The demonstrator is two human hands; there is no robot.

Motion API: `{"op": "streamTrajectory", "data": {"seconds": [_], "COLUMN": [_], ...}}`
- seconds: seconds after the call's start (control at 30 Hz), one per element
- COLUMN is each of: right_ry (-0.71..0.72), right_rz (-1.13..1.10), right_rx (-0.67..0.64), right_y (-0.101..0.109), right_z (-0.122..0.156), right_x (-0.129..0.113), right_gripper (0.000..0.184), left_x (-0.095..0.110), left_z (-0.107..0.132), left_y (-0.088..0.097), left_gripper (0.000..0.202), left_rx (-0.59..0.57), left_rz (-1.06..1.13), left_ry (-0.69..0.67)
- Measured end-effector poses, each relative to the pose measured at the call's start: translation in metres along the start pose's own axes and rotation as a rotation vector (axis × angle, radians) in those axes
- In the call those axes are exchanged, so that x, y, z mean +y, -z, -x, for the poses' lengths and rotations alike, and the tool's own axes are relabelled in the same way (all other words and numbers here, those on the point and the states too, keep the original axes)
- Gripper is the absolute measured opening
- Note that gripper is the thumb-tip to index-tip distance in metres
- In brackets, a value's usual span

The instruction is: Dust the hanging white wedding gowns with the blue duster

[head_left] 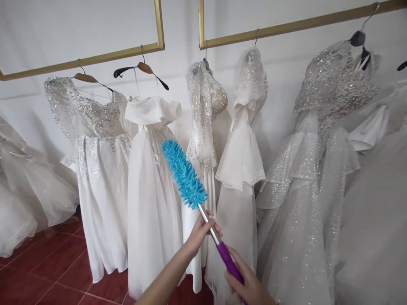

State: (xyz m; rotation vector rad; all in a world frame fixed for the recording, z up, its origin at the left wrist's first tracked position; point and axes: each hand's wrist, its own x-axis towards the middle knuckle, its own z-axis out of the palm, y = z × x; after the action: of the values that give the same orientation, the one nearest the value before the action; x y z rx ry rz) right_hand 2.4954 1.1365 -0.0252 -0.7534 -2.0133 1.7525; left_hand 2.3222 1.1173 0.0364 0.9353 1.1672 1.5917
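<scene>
Both of my hands hold a duster (183, 174) with a fluffy blue head, a silver metal rod and a purple grip. My left hand (202, 228) is closed round the metal rod just below the blue head. Lower down, my right hand (243, 277) wraps the purple grip, whose end is partly hidden. The duster tilts up to the left, its head in front of an off-shoulder white dress (152, 111) and a beaded long-sleeved dress (203, 114). Whether the blue fibres touch the fabric, I cannot tell.
Gold rails (286, 27) on the white wall carry several gowns on hangers. A sequined dress (101, 118) hangs at left, a lace-trimmed one (241, 156) right of centre, and a large glittery gown (330, 93) farther right. Red floor tiles (63, 262) show below the hems.
</scene>
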Motion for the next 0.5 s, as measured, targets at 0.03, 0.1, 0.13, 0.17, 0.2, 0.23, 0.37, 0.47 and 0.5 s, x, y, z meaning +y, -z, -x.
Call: {"op": "streamTrajectory", "data": {"seconds": [0.03,0.1,0.13,0.17,0.2,0.23,0.37,0.47,0.5], "right_ry": [0.025,0.070,0.083,0.090,0.089,0.080,0.025,-0.005,-0.022], "right_rz": [0.019,0.025,0.016,0.000,-0.019,-0.037,-0.036,-0.005,0.002], "right_rx": [0.025,0.057,0.065,0.069,0.074,0.082,0.145,0.156,0.160], "right_y": [0.005,0.014,0.018,0.022,0.025,0.027,0.024,0.013,0.008], "right_z": [-0.006,-0.016,-0.020,-0.025,-0.029,-0.033,-0.043,-0.041,-0.039], "right_x": [-0.012,-0.032,-0.039,-0.043,-0.045,-0.045,-0.018,0.017,0.030], "right_gripper": [0.062,0.059,0.058,0.057,0.058,0.059,0.064,0.064,0.064], "left_x": [0.010,0.025,0.029,0.031,0.032,0.030,0.004,-0.030,-0.043], "left_z": [-0.010,-0.030,-0.039,-0.047,-0.054,-0.060,-0.071,-0.066,-0.062], "left_y": [-0.003,-0.008,-0.010,-0.012,-0.013,-0.014,-0.010,-0.001,0.004], "left_gripper": [0.048,0.047,0.046,0.046,0.045,0.044,0.042,0.042,0.043], "left_rx": [-0.019,-0.040,-0.044,-0.046,-0.044,-0.041,0.001,0.022,0.026], "left_rz": [-0.012,-0.026,-0.028,-0.028,-0.027,-0.027,-0.037,-0.045,-0.045], "left_ry": [-0.015,-0.024,-0.022,-0.017,-0.008,0.006,0.082,0.134,0.154]}}
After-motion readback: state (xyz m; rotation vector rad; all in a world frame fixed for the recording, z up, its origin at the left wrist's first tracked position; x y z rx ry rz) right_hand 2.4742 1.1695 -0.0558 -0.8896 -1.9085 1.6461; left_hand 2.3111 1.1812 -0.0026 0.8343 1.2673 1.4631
